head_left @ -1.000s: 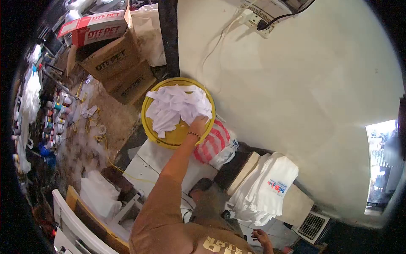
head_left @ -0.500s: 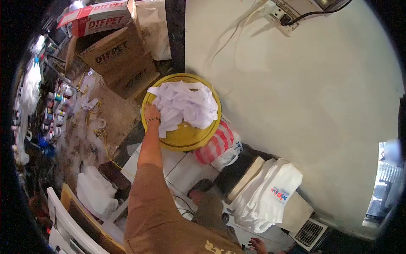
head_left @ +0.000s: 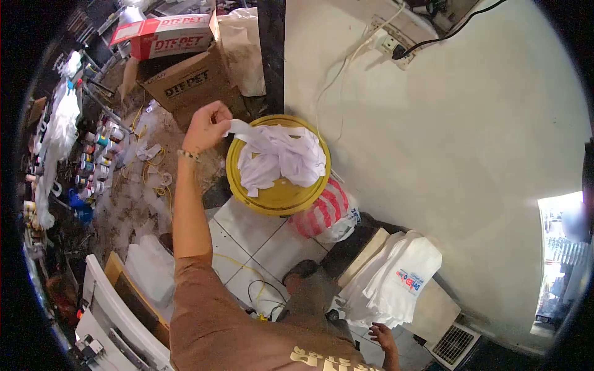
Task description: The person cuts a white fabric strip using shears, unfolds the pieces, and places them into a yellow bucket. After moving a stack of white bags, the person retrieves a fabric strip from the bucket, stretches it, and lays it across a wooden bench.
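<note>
My left hand (head_left: pixel 208 127), with a bracelet at the wrist, pinches the end of a white strip (head_left: pixel 242 128). That strip runs down to a heap of white strips (head_left: pixel 288 154), which could be cloth or paper. The heap lies on a round yellow lid or tub top (head_left: pixel 272 201) by the wall. Low in the view, my right hand (head_left: pixel 382 337) hangs with its fingers apart and holds nothing. Nearest to it is a stack of white printed bags (head_left: pixel 396 278).
Beside the yellow top sits a red-and-white striped plastic bag (head_left: pixel 325 210). Cardboard boxes (head_left: pixel 185 83) stand behind it. Cords hang from a wall outlet (head_left: pixel 396 48). Several small jars (head_left: pixel 93 161) and loose scraps occupy the left. A white machine (head_left: pixel 117 315) stands lower left.
My left hand has risen off the heap's left edge and moved up and left, drawing one strip's end with it. The view has shifted slightly. My right hand is a little higher in view.
</note>
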Demonstrator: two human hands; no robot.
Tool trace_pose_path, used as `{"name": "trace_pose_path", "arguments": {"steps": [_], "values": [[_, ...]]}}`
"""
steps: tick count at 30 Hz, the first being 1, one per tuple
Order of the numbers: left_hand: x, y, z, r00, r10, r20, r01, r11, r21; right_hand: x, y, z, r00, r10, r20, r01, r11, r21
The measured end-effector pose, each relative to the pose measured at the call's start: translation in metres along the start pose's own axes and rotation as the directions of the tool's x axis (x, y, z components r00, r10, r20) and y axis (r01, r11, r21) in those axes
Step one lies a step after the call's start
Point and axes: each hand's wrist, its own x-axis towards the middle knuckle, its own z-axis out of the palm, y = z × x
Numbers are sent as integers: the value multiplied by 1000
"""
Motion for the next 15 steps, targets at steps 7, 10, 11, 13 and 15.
{"name": "trace_pose_path", "arguments": {"steps": [7,10,11,13,15], "values": [[13,159,-76,975,189,117,-132,915,-381,45,-36,1,935,-341,100,347,815,-464],[15,187,-110,952,264,-155,-298,685,-665,55,-78,6,787,-587,190,581,604,-545],[17,200,-121,928,296,-225,-365,608,-705,66,-85,9,832,-536,146,554,781,-290],[22,221,-141,883,359,-301,-459,537,-708,51,-143,27,826,-540,163,563,776,-284],[30,254,-148,876,407,-258,-456,526,-718,29,-210,48,727,-627,281,658,517,-548]]}}
